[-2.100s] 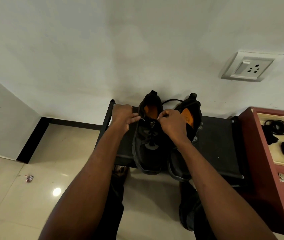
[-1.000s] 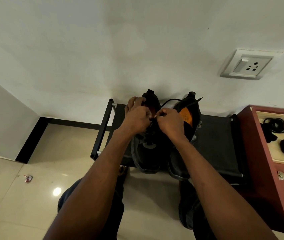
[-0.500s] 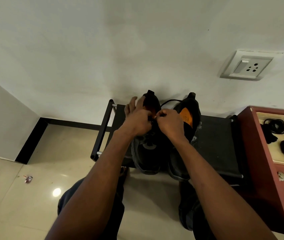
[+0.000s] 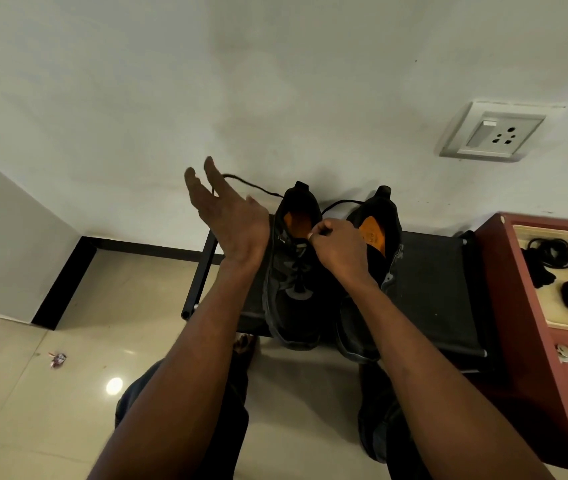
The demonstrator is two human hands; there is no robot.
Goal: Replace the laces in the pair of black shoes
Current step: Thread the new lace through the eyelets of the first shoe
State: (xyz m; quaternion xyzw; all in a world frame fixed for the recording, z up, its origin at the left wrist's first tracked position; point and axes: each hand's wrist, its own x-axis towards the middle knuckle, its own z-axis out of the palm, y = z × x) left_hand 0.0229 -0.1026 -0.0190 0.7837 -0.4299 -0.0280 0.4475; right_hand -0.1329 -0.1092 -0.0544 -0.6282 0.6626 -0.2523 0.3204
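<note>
Head view — the left hand (image 4: 230,216), fingers splayed, draws the lace (image 4: 251,187) up-left from the left shoe (image 4: 293,268) on the rack (image 4: 442,289); the nearer right hand (image 4: 336,245) pinches the lace's other run at the eyelets.

Two black shoes (image 4: 293,271) with orange insoles stand side by side, a black lace (image 4: 251,186) apparently trailing left.
</note>
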